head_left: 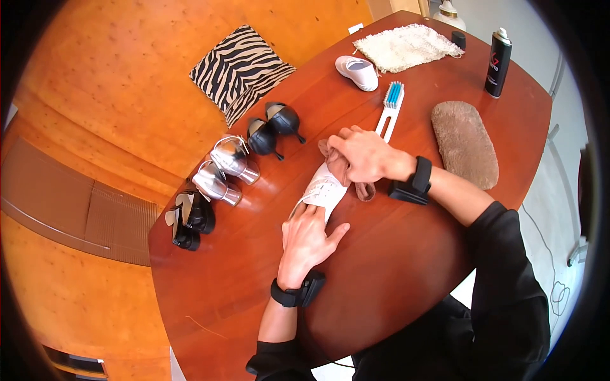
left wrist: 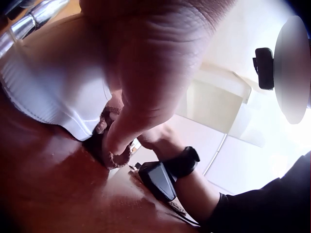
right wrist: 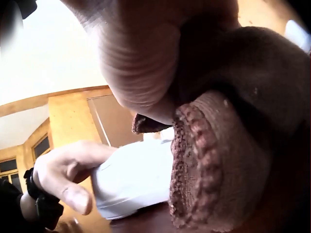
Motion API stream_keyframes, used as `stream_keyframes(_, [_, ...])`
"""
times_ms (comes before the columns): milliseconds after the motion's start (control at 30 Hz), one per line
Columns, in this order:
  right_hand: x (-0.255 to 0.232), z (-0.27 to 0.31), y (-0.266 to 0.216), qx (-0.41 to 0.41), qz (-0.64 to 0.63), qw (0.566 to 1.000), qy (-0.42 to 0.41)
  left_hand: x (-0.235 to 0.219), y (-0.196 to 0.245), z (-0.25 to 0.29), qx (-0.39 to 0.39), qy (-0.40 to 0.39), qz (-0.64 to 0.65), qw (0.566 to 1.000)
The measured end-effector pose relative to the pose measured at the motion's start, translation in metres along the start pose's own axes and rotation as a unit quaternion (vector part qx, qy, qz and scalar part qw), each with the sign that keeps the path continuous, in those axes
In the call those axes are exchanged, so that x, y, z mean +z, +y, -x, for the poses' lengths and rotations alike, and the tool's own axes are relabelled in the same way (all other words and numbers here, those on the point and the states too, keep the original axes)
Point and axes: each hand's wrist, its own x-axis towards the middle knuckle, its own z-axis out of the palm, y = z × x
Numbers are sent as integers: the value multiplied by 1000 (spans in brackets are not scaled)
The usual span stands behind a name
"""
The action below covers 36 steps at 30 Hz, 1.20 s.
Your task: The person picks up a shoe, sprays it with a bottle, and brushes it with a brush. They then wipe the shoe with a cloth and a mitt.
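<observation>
White laced shoe [head_left: 326,190], smooth, ribbed along sole edge, on table btwn both hands; smaller brown cloth [head_left: 339,170] w/ knobbly trim, bunched at far end. L hand [head_left: 306,240]: fingers fairly straight, tucked into shoe opening (tips hidden), thumb splayed. R hand [head_left: 365,155]: curled round cloth, covering shoe's far end. Wide orange-tan floor [head_left: 140,89]; glossy red-brown table [head_left: 248,279], curved edge. Around: zebra-print cushion [head_left: 240,70] past table edge; cream shaggy mat [head_left: 406,47]; brown fuzzy pad [head_left: 466,143]; silver heels [head_left: 232,159]; black heels [head_left: 283,119]; black spray can [head_left: 497,66]; blue-bristled brush [head_left: 389,114], partly behind R hand; 2nd white shoe [head_left: 356,71].
</observation>
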Motion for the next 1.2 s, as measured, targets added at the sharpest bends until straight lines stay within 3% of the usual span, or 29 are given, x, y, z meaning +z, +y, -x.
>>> stream_keyframes(167, [-8,5,-9,-45,-45,998,5,-4,1,1,-8,-20,10,1000])
stream_keyframes(233, [-9,7,-18,-100,-44,994,14,-7,0,2,-9,-43,25,999])
stream_keyframes(300, [-3,8,-23,-158,-142,977,-22,-14,-1,2,4,-74,39,996])
stream_keyframes(367, [-11,12,-37,-151,-196,965,-88,-22,0,5,15,-106,55,993])
stream_keyframes(433, [-13,16,-40,-154,-224,958,-95,-30,-1,10,-29,-199,170,965])
stream_keyframes(467, [-14,17,-41,-180,-269,941,-97,-32,-4,12,-69,-257,258,929])
stream_keyframes(500, [-15,17,-41,-206,-313,922,-98,-34,-3,14,-71,-256,257,929])
stream_keyframes(567, [-17,18,-40,-227,-300,923,-85,-41,1,16,-75,-272,375,883])
stream_keyframes(633, [-18,20,-41,-259,-225,937,-62,-42,3,16,-59,-255,380,887])
stream_keyframes(767, [-21,18,-35,-232,-175,955,-55,-37,2,17,-78,-242,438,862])
stream_keyframes(800, [-25,18,-34,-189,-128,971,-76,-36,2,16,-80,-229,455,857])
stream_keyframes(833, [-28,17,-32,-146,-80,981,-97,-34,1,17,-79,-229,455,857])
stream_keyframes(900, [-28,14,-26,-140,-46,987,-66,-28,-6,17,-79,-219,434,870])
stream_keyframes(1000, [-29,7,-12,11,7,999,-38,-18,-16,16,-132,-217,453,855])
stream_keyframes(1100, [-31,7,-6,53,-15,998,-32,-12,-21,10,-126,-223,448,856])
stream_keyframes(1200, [-22,9,-7,-9,23,999,32,-7,-27,11,-125,-209,469,849])
